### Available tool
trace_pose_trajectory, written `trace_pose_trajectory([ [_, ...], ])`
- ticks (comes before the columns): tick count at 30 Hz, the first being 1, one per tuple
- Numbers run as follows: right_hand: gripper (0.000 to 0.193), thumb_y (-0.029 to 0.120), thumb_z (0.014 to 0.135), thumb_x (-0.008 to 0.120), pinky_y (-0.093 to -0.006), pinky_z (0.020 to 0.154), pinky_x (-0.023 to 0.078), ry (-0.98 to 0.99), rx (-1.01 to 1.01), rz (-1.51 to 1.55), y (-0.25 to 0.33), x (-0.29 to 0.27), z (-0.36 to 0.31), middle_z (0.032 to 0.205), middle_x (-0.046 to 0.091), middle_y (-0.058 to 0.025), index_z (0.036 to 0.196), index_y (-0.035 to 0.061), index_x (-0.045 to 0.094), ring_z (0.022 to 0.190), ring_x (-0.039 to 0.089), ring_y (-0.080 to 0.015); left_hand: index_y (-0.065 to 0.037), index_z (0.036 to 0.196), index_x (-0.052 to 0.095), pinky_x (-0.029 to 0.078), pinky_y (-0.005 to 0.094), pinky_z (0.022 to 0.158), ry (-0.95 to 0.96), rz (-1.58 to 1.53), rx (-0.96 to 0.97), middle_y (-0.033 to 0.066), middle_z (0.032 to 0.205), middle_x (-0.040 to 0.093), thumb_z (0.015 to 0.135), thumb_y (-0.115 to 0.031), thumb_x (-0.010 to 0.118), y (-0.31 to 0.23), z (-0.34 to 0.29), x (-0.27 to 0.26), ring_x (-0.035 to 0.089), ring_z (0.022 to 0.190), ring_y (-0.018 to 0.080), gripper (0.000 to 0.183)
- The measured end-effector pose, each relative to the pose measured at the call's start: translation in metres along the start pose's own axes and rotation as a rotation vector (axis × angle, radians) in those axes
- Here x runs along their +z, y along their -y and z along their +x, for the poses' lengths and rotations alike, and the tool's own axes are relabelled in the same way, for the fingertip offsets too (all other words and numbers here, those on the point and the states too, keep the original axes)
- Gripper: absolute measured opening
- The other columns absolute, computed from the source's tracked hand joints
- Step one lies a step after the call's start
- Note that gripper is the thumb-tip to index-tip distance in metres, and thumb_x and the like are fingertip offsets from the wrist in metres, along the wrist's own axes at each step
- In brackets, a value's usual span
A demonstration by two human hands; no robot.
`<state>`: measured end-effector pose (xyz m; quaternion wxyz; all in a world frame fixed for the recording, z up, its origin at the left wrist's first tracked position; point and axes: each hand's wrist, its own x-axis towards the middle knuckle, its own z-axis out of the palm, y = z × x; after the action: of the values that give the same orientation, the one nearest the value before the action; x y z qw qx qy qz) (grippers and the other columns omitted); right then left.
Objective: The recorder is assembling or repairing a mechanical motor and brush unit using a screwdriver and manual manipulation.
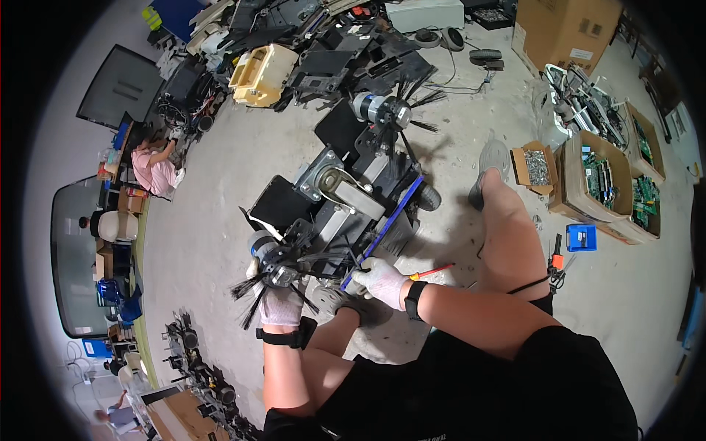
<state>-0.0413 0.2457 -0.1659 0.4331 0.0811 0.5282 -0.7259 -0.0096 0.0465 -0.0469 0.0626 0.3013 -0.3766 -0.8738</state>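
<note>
A partly stripped floor-cleaning machine base (pixel 346 195) rests on the concrete floor before me, black and grey with a bracketed caster on top. A blue strip (pixel 390 224) runs along its right edge. My left hand (pixel 281 303), in a white glove, is wrapped round the near brush motor (pixel 278 270), whose black bristles splay outward. At the strip's near end is my gloved right hand (pixel 384 283), its fingers closed; what they hold is unclear beside a thin dark rod. A red and yellow screwdriver (pixel 434 271) shows beside my right wrist. The far brush motor (pixel 382 110) stands opposite.
Cartons of green circuit boards (pixel 599 209), a small box of screws (pixel 535 167) and a blue bin (pixel 581 238) stand right. A cream plastic housing (pixel 263 73) and black panels are heaped at the back. A person in pink (pixel 153 165) crouches left. Dismantled parts (pixel 202 367) lie lower left.
</note>
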Motion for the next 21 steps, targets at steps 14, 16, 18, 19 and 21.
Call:
trace_pose_trajectory([
  [14,0.039,0.03,0.104,0.042,-0.0504,0.072,0.05,0.19,-0.522,-0.685,0.05,0.018,-0.012,0.09,0.066,-0.0295,0.102,-0.0032,0.063,0.087,0.065,-0.0455,-0.006,0.121,0.06,0.057,0.045,0.089,0.012,-0.046,0.077,0.0124,0.109,0.069,0.09,-0.047,0.058,0.002,-0.014,0.009,0.069,0.098,0.0285,0.051],
  [16,0.034,0.022,0.103,0.041,-0.0474,0.074,0.049,0.194,-0.639,-0.718,0.04,0.019,-0.001,0.087,0.066,-0.0261,0.103,-0.0023,0.064,0.086,0.065,-0.0413,-0.009,0.122,0.06,0.056,0.0466,0.089,0.061,-0.045,0.067,0.0106,0.111,0.068,0.092,-0.046,0.058,-0.001,-0.015,0.006,0.068,0.099,0.0276,0.048],
  [18,0.033,0.021,0.102,0.041,-0.0449,0.074,0.049,0.275,-0.498,-0.564,0.063,0.027,-0.022,0.085,0.065,-0.0229,0.104,-0.002,0.064,0.083,0.065,-0.0365,-0.01,0.123,0.059,0.056,0.0469,0.089,0.102,-0.085,0.043,0.0094,0.112,0.068,0.092,-0.044,0.06,-0.004,-0.022,0.007,0.067,0.1,0.0262,0.045],
  [19,0.033,0.02,0.102,0.04,-0.0424,0.074,0.049,0.333,-0.355,-0.407,0.074,0.029,-0.033,0.082,0.065,-0.0198,0.105,-0.0017,0.065,0.079,0.064,-0.0316,-0.01,0.123,0.059,0.056,0.0469,0.089,0.102,-0.09,0.043,0.0094,0.112,0.068,0.092,-0.044,0.06,-0.003,-0.022,0.01,0.067,0.1,0.0262,0.045],
  [21,0.034,0.021,0.102,0.04,-0.0369,0.073,0.048,0.344,-0.296,-0.286,0.073,0.032,-0.036,0.079,0.063,-0.0112,0.106,-0.0019,0.064,0.076,0.059,-0.0207,-0.009,0.123,0.059,0.056,0.0455,0.09,0.066,-0.106,0.026,0.0108,0.11,0.068,0.092,-0.042,0.06,-0.002,-0.023,0.013,0.068,0.098,0.0267,0.045],
])
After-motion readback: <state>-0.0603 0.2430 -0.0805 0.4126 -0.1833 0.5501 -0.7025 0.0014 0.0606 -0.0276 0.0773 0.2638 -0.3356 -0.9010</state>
